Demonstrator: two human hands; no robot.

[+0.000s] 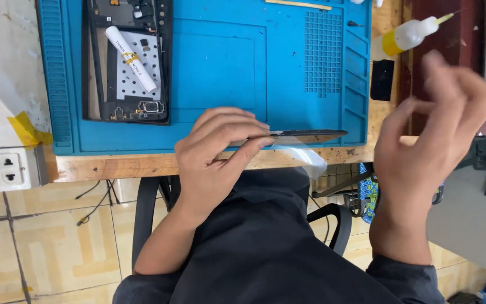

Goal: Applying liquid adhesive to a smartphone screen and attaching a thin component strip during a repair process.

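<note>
My left hand grips a thin dark flat panel, seen edge-on, at the near edge of the blue work mat. A clear film curls down from under the panel. My right hand is raised and blurred to the right of the mat, fingers apart, and I see nothing in it. An opened phone body lies on the mat's left side with a white tube resting on it.
A white squeeze bottle with a yellow collar lies at the mat's right edge, above a small black block. The wooden bench edge runs below the mat. A wall socket sits at left. My dark-clothed lap and chair arms are below.
</note>
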